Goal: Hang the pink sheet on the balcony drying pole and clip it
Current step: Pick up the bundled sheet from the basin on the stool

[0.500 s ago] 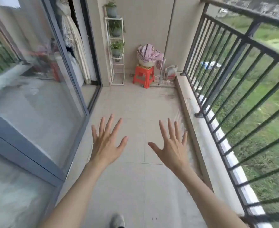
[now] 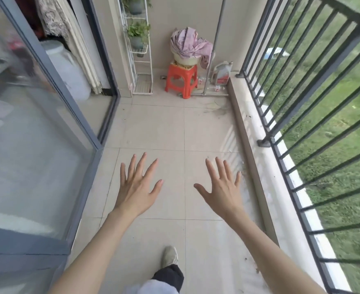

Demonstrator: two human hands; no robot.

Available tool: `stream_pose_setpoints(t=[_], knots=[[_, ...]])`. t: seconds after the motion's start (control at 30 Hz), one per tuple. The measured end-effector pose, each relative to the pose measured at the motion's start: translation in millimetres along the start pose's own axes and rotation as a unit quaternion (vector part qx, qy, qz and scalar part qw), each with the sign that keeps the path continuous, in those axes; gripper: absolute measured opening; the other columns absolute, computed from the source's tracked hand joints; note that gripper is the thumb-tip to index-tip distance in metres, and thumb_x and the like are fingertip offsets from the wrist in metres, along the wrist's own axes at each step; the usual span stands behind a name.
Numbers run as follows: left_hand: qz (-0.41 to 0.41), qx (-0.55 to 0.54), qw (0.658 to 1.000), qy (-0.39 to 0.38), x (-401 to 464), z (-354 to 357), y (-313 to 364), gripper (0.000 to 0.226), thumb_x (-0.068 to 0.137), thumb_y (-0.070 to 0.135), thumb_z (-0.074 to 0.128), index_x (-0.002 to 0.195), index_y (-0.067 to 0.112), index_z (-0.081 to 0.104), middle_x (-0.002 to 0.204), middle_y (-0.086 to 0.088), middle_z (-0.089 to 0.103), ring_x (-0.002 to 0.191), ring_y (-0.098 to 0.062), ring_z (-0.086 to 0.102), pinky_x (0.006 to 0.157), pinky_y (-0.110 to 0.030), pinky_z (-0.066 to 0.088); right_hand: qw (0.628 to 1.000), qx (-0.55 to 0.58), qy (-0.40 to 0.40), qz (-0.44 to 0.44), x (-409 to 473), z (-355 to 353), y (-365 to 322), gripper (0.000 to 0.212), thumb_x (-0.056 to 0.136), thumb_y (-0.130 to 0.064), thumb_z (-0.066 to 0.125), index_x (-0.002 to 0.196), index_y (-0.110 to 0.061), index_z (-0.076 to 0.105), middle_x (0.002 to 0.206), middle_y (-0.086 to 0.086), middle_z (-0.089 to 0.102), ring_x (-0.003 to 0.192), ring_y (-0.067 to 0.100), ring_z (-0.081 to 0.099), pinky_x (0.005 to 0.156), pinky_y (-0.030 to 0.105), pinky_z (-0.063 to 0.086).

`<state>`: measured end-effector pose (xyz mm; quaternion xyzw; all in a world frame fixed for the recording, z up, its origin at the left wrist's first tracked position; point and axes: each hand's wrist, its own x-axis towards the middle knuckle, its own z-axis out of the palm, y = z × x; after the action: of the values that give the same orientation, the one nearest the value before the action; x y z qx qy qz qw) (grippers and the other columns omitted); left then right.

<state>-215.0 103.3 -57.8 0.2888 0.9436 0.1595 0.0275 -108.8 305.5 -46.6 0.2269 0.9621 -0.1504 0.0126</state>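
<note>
We are holding both hands out in front of us, palms down, above the tiled balcony floor [image 2: 158, 128]. Our left hand [image 2: 137, 187] is sitting at about seven o'clock in the view, its fingers straight and fanned wide, thumb angled out toward the middle; it is gripping nothing and touching nothing. Our right hand [image 2: 222, 188] is at about five o'clock, fingers likewise splayed and thumb pointing inward, holding nothing. The two hands are hovering side by side with a clear gap of floor showing between them.

Below them, at six o'clock, our shoe [image 2: 170, 256] is stepping on the tiles, with a dark trouser leg [image 2: 170, 276] above it.

Farther out, at twelve o'clock against the far wall, the pink sheet [image 2: 188, 44] is lying heaped in a pale basin [image 2: 186, 60]. It is looking crumpled and bunched, pale pink with lilac folds, and one end is spilling over the basin's right rim and hanging down. The basin is resting on a red plastic stool [image 2: 181, 80], well apart from our hands.

A thin grey pole [image 2: 218, 28] is standing upright just beside the sheet's hanging end. A white jug [image 2: 222, 74] is sitting at one o'clock in the corner. A white wire plant rack [image 2: 139, 49] with potted greens is rising at eleven o'clock. The glass sliding door [image 2: 37, 134] is running along nine o'clock, and the dark railing [image 2: 302, 92] along three o'clock, with grass beyond.
</note>
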Motion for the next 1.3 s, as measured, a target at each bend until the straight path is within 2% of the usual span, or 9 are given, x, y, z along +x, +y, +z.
stream_pose_setpoints(t=[0.27,0.43,0.63,0.93,1.13,1.3], knots=[[0.020,-0.026,0.999,-0.023,140.4,5.6,-11.8,0.071,0.081,0.056,0.007,0.144,0.028,0.024,0.156,-0.002,0.013,0.144,-0.020,-0.001,0.116,-0.040,-0.002,0.998,0.048,0.014,0.040,148.1,-13.4,3.6,0.066,0.091,-0.051,0.040,0.146,-0.025,0.015,0.156,0.002,0.014,0.145,0.021,0.005,0.117,0.046,0.008],[0.007,-0.028,0.999,-0.014,241.8,13.9,-23.2,0.067,0.084,0.052,0.013,0.141,0.023,0.031,0.153,-0.006,0.023,0.143,-0.023,0.011,0.116,-0.044,0.012,0.998,0.050,0.016,0.022,249.5,-17.8,12.7,0.064,0.092,-0.049,0.041,0.146,-0.023,0.019,0.155,0.003,0.021,0.144,0.022,0.011,0.117,0.044,0.010],[-0.017,-0.021,1.000,-0.007,385.6,17.0,-31.6,0.064,0.085,0.050,0.019,0.138,0.019,0.037,0.149,-0.009,0.030,0.140,-0.027,0.021,0.113,-0.046,0.015,0.998,0.059,0.019,0.000,397.3,-35.8,22.5,0.064,0.091,-0.048,0.044,0.145,-0.021,0.021,0.153,0.006,0.024,0.143,0.024,0.015,0.116,0.045,0.013],[-0.070,-0.029,0.997,0.005,554.9,12.7,-63.5,0.069,0.082,0.052,0.016,0.138,0.019,0.037,0.149,-0.010,0.030,0.140,-0.028,0.021,0.113,-0.046,0.017,0.998,0.043,-0.025,-0.034,580.7,-50.7,11.3,0.066,0.092,-0.052,0.038,0.146,-0.025,0.013,0.156,0.002,0.016,0.145,0.021,0.008,0.118,0.042,0.008],[-0.071,-0.047,0.996,-0.015,682.5,18.1,-101.5,0.075,0.079,0.055,0.011,0.140,0.020,0.034,0.151,-0.009,0.026,0.142,-0.026,0.016,0.114,-0.042,0.012,0.999,0.038,-0.020,-0.018,714.0,-46.7,-3.3,0.068,0.091,-0.053,0.039,0.147,-0.025,0.012,0.156,0.002,0.016,0.145,0.020,0.008,0.117,0.041,0.006],[-0.053,-0.050,0.997,-0.018,811.5,6.1,-143.0,0.070,0.082,0.053,0.018,0.139,0.018,0.037,0.150,-0.011,0.028,0.141,-0.027,0.018,0.114,-0.043,0.015,0.998,0.056,0.002,0.002,836.8,-53.4,-31.9,0.068,0.090,-0.051,0.043,0.146,-0.024,0.017,0.155,0.004,0.020,0.144,0.021,0.012,0.118,0.042,0.010]])
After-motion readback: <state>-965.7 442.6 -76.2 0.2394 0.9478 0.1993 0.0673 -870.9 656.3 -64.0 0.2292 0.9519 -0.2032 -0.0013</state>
